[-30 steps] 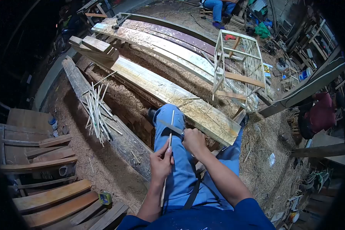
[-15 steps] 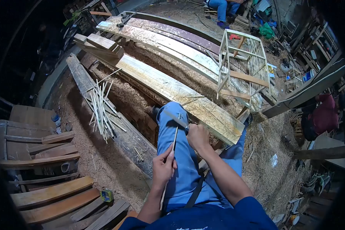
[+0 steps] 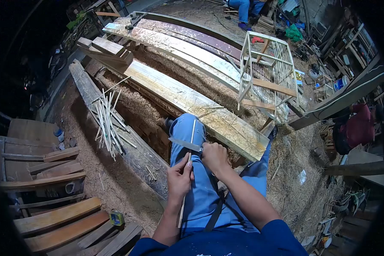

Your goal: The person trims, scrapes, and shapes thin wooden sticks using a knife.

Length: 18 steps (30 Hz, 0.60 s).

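Note:
My right hand (image 3: pixel 214 158) is closed around the handle of a knife (image 3: pixel 184 144), whose blade points left above my knee. Under the blade runs a thin pale wooden stick (image 3: pixel 193 131), resting along my thigh. My left hand (image 3: pixel 180 178) pinches that stick just below the knife, and its lower end passes down beside my left forearm. The blade crosses the stick close to my left fingertips; whether it cuts in cannot be made out. To the left, a bundle of similar thin sticks (image 3: pixel 109 123) lies on a weathered plank (image 3: pixel 136 158).
A long pale board (image 3: pixel 192 96) runs in front of my knees. A slatted wooden cage (image 3: pixel 269 74) stands at the right. Cut boards (image 3: pixel 57 215) and a tape measure (image 3: pixel 117 219) lie at lower left. Shavings cover the floor. Another person's legs (image 3: pixel 243 13) show at the back.
The knife has moved down the stick toward my left hand, and its blade now lies more level across it. My head view has shifted slightly.

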Each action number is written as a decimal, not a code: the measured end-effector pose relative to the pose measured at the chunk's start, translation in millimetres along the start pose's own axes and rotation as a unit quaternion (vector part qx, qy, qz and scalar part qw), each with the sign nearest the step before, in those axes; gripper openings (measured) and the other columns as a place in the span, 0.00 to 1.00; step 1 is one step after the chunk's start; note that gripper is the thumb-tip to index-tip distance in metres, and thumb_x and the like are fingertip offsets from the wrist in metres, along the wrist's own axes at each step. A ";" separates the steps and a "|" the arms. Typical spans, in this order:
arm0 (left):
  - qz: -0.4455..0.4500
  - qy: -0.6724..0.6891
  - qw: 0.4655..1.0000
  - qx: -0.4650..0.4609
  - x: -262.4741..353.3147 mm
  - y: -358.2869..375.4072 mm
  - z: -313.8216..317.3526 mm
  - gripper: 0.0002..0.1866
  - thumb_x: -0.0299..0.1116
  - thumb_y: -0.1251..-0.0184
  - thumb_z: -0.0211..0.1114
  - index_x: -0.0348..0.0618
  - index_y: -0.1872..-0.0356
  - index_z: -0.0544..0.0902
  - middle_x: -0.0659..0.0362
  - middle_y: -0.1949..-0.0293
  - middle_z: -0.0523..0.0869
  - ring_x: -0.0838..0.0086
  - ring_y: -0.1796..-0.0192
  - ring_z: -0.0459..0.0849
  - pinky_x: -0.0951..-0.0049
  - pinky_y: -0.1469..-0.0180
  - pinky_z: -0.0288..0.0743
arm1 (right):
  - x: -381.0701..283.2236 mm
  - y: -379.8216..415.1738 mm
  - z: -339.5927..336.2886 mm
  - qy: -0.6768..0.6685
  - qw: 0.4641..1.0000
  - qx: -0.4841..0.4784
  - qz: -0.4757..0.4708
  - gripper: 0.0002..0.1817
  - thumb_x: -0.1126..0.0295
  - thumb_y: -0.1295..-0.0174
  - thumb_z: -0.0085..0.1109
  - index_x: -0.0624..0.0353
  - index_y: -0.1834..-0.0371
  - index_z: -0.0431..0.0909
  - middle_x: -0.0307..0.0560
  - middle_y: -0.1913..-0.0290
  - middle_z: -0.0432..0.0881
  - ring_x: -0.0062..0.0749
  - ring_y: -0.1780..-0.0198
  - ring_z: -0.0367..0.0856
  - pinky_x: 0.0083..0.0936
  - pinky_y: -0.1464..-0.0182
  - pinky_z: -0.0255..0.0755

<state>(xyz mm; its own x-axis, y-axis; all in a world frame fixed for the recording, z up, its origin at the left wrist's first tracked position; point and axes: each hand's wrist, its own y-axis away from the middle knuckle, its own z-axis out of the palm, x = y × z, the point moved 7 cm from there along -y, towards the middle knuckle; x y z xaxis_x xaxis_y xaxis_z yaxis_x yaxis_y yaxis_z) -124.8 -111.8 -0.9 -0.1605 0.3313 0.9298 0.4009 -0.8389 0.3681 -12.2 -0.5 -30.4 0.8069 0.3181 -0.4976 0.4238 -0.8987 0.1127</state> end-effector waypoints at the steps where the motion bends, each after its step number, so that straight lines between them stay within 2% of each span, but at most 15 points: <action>1: 0.000 0.000 1.000 0.000 -1.0 1.0 -0.3 0.19 0.31 0.25 0.61 0.41 0.36 0.79 0.67 0.81 0.77 0.88 0.84 0.67 0.82 0.84 0.60 | 0.8 -1.1 1.8 0.000 1.000 0.000 0.000 0.05 0.74 0.51 0.59 0.61 0.71 0.81 0.63 0.69 0.83 0.61 0.63 0.84 0.52 0.59 0.78; 3: 0.012 -0.010 1.000 -0.003 -3.4 7.0 -2.1 0.19 0.31 0.24 0.60 0.42 0.36 0.79 0.68 0.82 0.76 0.89 0.85 0.66 0.83 0.84 0.59 | 5.6 -2.2 3.4 0.021 0.999 0.024 0.024 0.05 0.74 0.50 0.58 0.60 0.70 0.81 0.63 0.68 0.84 0.61 0.62 0.84 0.53 0.58 0.78; 9: -0.002 -0.015 1.000 0.005 -7.2 28.7 -6.2 0.18 0.29 0.24 0.59 0.43 0.35 0.79 0.67 0.83 0.75 0.87 0.86 0.65 0.83 0.85 0.58 | 15.7 -16.3 4.7 0.015 0.999 0.013 0.041 0.07 0.72 0.46 0.57 0.60 0.66 0.82 0.63 0.66 0.84 0.61 0.60 0.85 0.53 0.55 0.78; 10: 0.003 -0.011 1.000 0.004 -8.0 29.0 -5.0 0.18 0.29 0.24 0.59 0.43 0.35 0.79 0.67 0.83 0.75 0.87 0.86 0.65 0.83 0.85 0.58 | 19.5 -20.2 7.4 0.013 0.998 -0.009 0.068 0.07 0.71 0.45 0.57 0.60 0.66 0.82 0.64 0.64 0.84 0.61 0.58 0.84 0.53 0.53 0.77; 14: -0.021 -0.020 1.000 -0.003 -11.8 45.2 -8.7 0.18 0.28 0.24 0.59 0.43 0.36 0.79 0.67 0.83 0.75 0.87 0.85 0.65 0.82 0.84 0.59 | 27.5 -37.9 -5.5 -0.026 0.994 0.006 0.105 0.08 0.71 0.43 0.55 0.61 0.66 0.83 0.67 0.60 0.84 0.62 0.54 0.83 0.54 0.49 0.76; 15: -0.047 -0.019 0.999 -0.001 -13.4 52.3 -11.0 0.18 0.28 0.24 0.59 0.42 0.36 0.79 0.68 0.83 0.75 0.88 0.85 0.65 0.82 0.83 0.60 | 24.8 -33.4 -5.1 -0.033 0.994 0.003 0.105 0.08 0.71 0.43 0.55 0.61 0.66 0.83 0.67 0.60 0.84 0.62 0.54 0.83 0.54 0.49 0.76; 16: -0.036 -0.006 0.999 -0.005 -13.6 49.8 -11.1 0.18 0.29 0.23 0.58 0.41 0.36 0.79 0.66 0.84 0.75 0.86 0.87 0.64 0.82 0.87 0.57 | 21.1 -28.9 -7.9 -0.033 0.994 0.011 0.103 0.08 0.71 0.43 0.55 0.61 0.66 0.83 0.66 0.61 0.84 0.62 0.55 0.84 0.53 0.49 0.76; 18: -0.042 -0.012 0.999 -0.004 -4.4 41.6 -9.1 0.18 0.30 0.23 0.57 0.42 0.36 0.79 0.66 0.84 0.76 0.87 0.87 0.65 0.82 0.86 0.58 | 14.8 -22.1 -10.0 -0.009 0.996 0.047 0.072 0.07 0.70 0.45 0.58 0.59 0.67 0.84 0.64 0.65 0.84 0.61 0.59 0.85 0.52 0.52 0.78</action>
<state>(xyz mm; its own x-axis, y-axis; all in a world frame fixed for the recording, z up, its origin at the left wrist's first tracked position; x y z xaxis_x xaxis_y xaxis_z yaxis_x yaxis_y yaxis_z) -115.7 -152.1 10.2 -0.1715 0.4105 0.8956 0.3790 -0.8116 0.4446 -5.5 27.1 -31.6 0.8482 0.1797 -0.4982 0.2635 -0.9592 0.1025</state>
